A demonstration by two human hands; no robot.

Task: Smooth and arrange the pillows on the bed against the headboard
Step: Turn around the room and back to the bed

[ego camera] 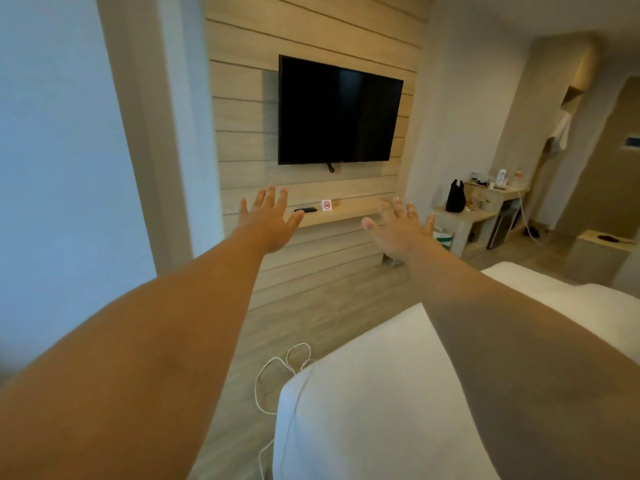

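Both my arms are stretched straight out in front of me, palms down. My left hand (268,220) is open with fingers spread and holds nothing. My right hand (400,228) is open too, fingers apart and empty. Both hover in the air in front of the wall panel, far above the floor. The white bed (374,403) fills the lower right, its corner just below my right forearm. A second white bed edge (540,289) shows further right. No pillow and no headboard appear in this view.
A black wall-mounted TV (337,112) hangs on the wooden slat panel above a shelf (337,213) with a remote and a no-smoking sign. A white cable (277,375) lies coiled on the floor by the bed corner. A desk (485,206) with a black bag and bottles stands at right.
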